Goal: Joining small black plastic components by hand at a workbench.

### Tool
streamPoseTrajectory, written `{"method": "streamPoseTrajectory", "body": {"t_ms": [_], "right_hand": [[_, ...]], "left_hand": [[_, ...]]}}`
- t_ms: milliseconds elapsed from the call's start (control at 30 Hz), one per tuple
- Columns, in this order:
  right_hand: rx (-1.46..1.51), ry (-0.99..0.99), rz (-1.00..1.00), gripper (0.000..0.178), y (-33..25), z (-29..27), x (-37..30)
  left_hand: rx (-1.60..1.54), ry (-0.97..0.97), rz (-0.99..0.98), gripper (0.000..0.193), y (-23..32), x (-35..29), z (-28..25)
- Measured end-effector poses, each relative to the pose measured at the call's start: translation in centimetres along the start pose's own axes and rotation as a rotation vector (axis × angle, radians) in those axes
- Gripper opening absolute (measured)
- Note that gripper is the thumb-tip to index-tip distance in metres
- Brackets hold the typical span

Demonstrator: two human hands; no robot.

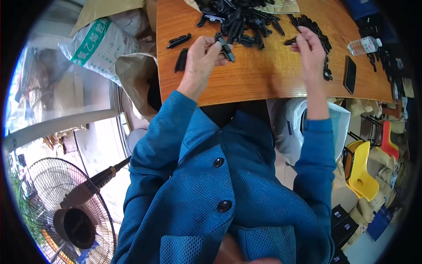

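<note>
Above the near part of the wooden table, my left hand [201, 59] is closed around a long black plastic part [225, 47], which slants down toward the right. Farther right, my right hand [311, 46] pinches a small dark piece [289, 42] between thumb and fingers; its exact kind is too small to make out. Between and beyond my hands lies a large heap of black plastic parts [239, 22]. A second pile of black parts [323, 39] runs along behind my right hand. Left of my left hand rest two loose black parts [179, 41], [180, 60].
On the table's [259, 81] right side are a black phone [350, 75] and a clear bottle [364, 45] lying down. A white bag [288, 145] hangs below the edge. Sacks [103, 48] stand left, a fan [72, 211] lower left, a yellow chair [362, 174] right.
</note>
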State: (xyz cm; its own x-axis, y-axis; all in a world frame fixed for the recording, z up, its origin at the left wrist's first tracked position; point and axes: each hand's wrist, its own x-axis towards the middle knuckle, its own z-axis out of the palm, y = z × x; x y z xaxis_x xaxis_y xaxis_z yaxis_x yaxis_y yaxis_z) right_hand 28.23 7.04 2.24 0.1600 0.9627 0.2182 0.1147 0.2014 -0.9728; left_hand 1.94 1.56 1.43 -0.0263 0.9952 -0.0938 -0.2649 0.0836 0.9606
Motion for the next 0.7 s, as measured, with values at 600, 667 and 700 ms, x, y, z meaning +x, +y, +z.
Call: {"method": "streamPoseTrajectory", "body": {"t_ms": [600, 667, 700], "right_hand": [[-0.351, 0.036, -0.752, 0.018, -4.9, 11.8, -13.8], [-0.391, 0.019, -0.782, 0.019, -4.6, 11.8, -13.8], [-0.389, -0.009, -0.762, 0.02, -4.3, 11.8, -13.8]], "left_hand": [[-0.37, 0.078, 0.024, 0.023, 0.9, -7.6, 1.2], [-0.347, 0.103, 0.0, 0.025, 0.8, -7.3, 1.1], [-0.327, 0.127, -0.021, 0.028, 0.8, -7.1, 1.1]]}}
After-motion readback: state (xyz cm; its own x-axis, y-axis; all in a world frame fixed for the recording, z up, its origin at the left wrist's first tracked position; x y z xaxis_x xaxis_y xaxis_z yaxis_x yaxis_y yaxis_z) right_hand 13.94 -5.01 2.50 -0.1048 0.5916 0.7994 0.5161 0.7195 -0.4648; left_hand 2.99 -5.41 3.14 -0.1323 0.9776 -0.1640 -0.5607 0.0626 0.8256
